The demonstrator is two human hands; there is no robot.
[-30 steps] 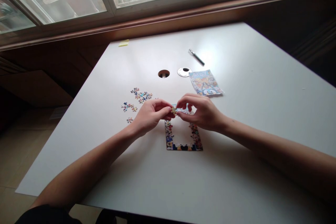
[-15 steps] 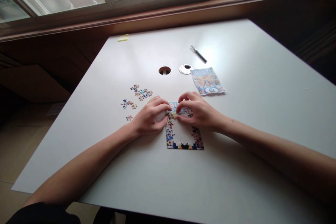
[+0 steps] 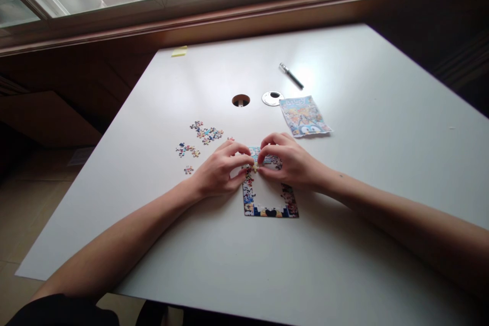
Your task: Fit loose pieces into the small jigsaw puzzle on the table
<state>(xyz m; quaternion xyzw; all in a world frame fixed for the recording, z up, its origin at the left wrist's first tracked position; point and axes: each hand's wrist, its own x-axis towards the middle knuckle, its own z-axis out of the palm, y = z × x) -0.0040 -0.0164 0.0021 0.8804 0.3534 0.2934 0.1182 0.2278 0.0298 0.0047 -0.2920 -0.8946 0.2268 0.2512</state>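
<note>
A partly assembled jigsaw puzzle (image 3: 270, 212) lies on the white table, with its border strips joined around a bare middle. At its upper left, a small yellowish puzzle piece (image 3: 255, 167) sits between my fingertips. My left hand (image 3: 220, 169) curls in from the left, thumb and forefinger bent at the piece's edge. From the right, my right hand (image 3: 292, 162) pinches at the same piece with thumb and forefinger. Fingers partly cover the puzzle's top and upper sides. Loose puzzle pieces (image 3: 209, 135) lie in small clusters beyond my left hand.
A crumpled-edged picture sheet (image 3: 305, 116) lies beyond my right hand, beside a round cover (image 3: 272, 98). Further back are a pen (image 3: 291, 76) and a yellow sticky note (image 3: 179, 51). The table (image 3: 214, 254) has a round hole (image 3: 240, 101). A window stands behind.
My fingers and the yellowish piece have shifted very slightly at the puzzle's upper left. The whole view has moved a little; the loose pieces and sheet lie as before.
</note>
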